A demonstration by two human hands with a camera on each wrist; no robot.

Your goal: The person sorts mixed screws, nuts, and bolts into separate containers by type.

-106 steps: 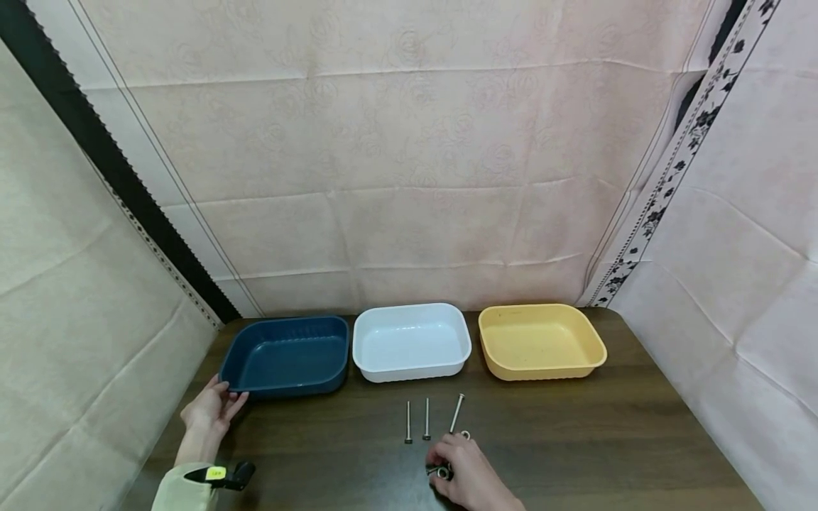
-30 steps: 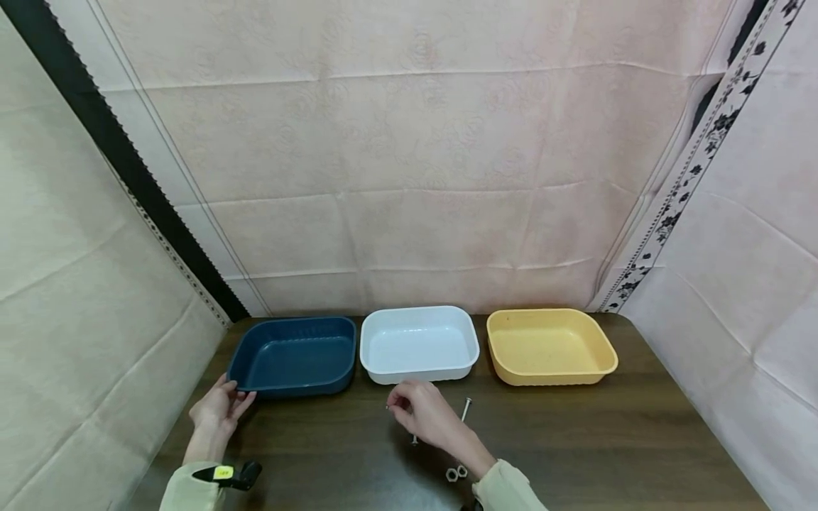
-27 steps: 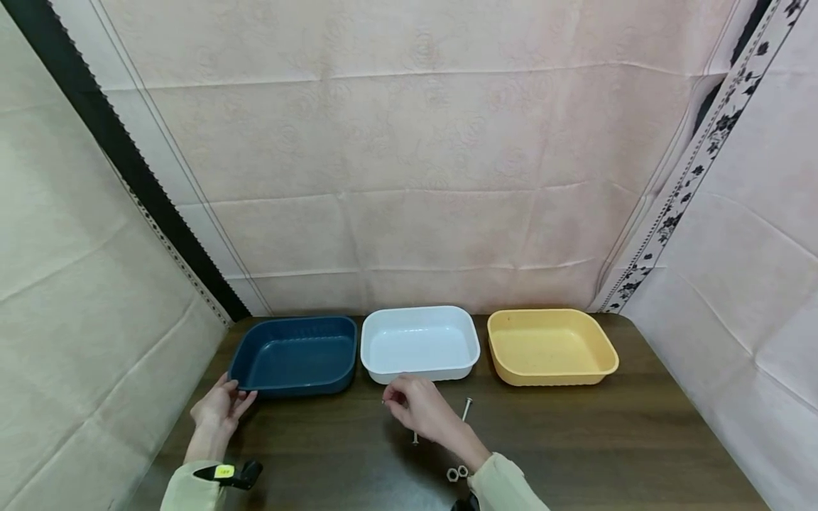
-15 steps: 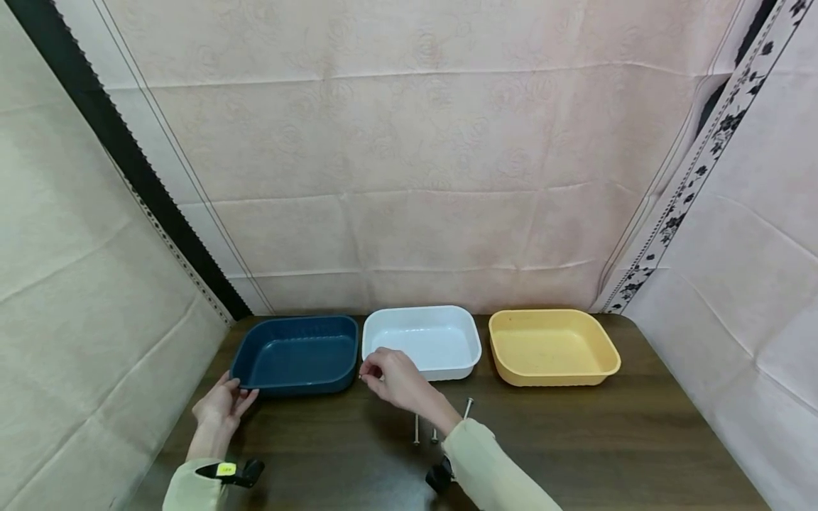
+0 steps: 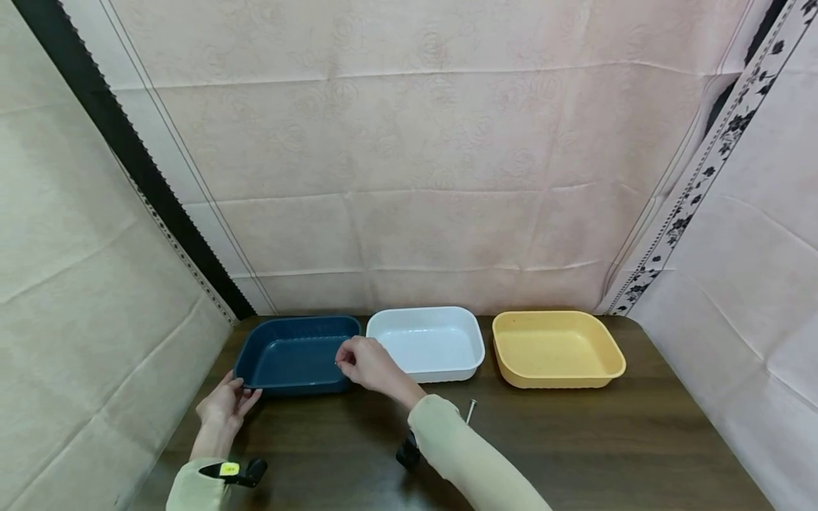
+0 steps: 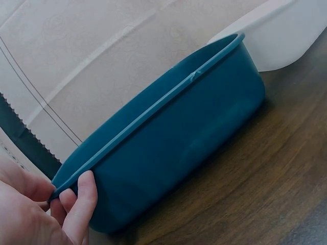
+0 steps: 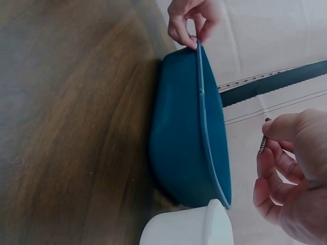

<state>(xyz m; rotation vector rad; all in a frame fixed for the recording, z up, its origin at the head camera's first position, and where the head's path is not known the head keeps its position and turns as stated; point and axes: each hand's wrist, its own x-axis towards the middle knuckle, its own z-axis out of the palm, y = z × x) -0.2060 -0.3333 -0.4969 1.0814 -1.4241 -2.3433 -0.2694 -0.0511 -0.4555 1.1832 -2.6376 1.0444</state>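
My left hand (image 5: 220, 410) pinches the front left corner of the rim of a dark blue plastic tray (image 5: 290, 389); in the left wrist view, the fingers (image 6: 86, 196) press its outer wall. Over the right end of that tray hovers my right hand (image 5: 366, 363). Between thumb and fingertips it pinches a small threaded screw (image 7: 263, 143), seen in the right wrist view. Inside the blue tray, the floor that shows is bare. On the table, the top of a long bolt (image 5: 471, 410) sticks out beyond my right sleeve, which hides what lies under it.
A white tray (image 5: 441, 375) stands just right of the blue one, and a yellow tray (image 5: 562, 381) stands farther right. The brown wooden table (image 5: 607, 454) ends behind the trays at a hanging cloth (image 5: 409, 234). More cloth hangs on both sides.
My right hand has gone from the bolts and nuts at the table's front, past the white tray's front, leftward to the blue tray with the screw. My left hand stays on the blue rim.
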